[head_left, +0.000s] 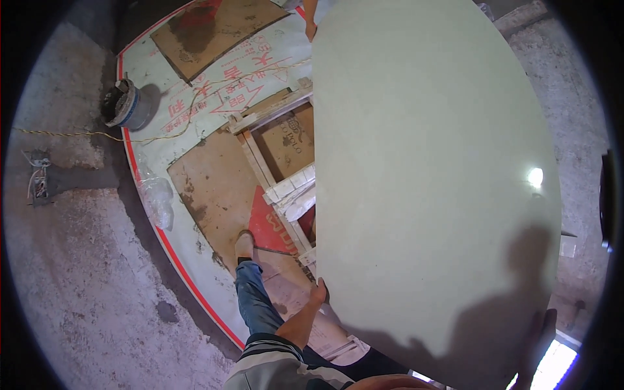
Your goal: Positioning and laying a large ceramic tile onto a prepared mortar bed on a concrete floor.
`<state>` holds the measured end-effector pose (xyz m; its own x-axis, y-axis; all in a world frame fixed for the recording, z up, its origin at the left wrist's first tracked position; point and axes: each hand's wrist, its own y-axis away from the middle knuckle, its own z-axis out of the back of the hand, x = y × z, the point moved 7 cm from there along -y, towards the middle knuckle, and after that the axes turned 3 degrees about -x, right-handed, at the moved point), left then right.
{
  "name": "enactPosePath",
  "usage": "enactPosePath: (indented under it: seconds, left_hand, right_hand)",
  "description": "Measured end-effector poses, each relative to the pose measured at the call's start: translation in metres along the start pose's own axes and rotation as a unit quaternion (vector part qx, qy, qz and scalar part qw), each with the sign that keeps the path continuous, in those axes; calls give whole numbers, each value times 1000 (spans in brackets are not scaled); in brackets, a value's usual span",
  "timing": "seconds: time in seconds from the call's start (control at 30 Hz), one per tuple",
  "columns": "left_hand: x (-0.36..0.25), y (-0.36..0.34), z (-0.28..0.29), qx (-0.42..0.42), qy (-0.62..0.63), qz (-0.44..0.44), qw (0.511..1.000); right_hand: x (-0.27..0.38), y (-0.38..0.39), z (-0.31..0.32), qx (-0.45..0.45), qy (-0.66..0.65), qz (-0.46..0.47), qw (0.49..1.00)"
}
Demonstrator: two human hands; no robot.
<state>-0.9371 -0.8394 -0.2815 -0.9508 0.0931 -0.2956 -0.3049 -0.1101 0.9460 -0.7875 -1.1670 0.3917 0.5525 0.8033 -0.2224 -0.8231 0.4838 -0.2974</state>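
Note:
A large pale, smooth slab [429, 162], likely a tile, fills the middle and right in front of me. My left hand [319, 294] is closed on its left edge near the bottom, with the thumb on the edge and the other fingers hidden behind. Dark against the bright light, my right hand [541, 335] grips the slab's lower right edge; its fingers show only in part. Another person's hand [311, 29] holds the slab's far left edge. Partly covered by the slab stands a wooden frame [260, 159], spattered white.
Printed protective sheeting [214, 97] with a red border and cardboard pieces [201, 175] cover the floor. At the left stands a dirty bucket [127, 107]. A yellowish cord [162, 138] crosses the sheeting. Wires hang from a wall box [40, 179]. Rough walls [71, 260] flank both sides.

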Motion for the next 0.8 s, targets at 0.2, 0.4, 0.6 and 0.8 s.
enactPosePath:
  seconds: [0.2,0.4,0.6,0.8]
  left_hand:
    - [-7,11,64,-83,-66,41,994]
    - [-81,25,141,-131,-93,-23,987]
    - [-135,48,271,-194,-163,-113,961]
    - [-219,120,402,-166,-291,-154,930]
  right_hand:
    - [50,-15,-19,169,-197,7,966]
    - [41,-25,-45,66,-276,-6,959]
    - [52,-29,-55,51,-296,44,953]
    - [84,-13,-50,141,-328,25,934]
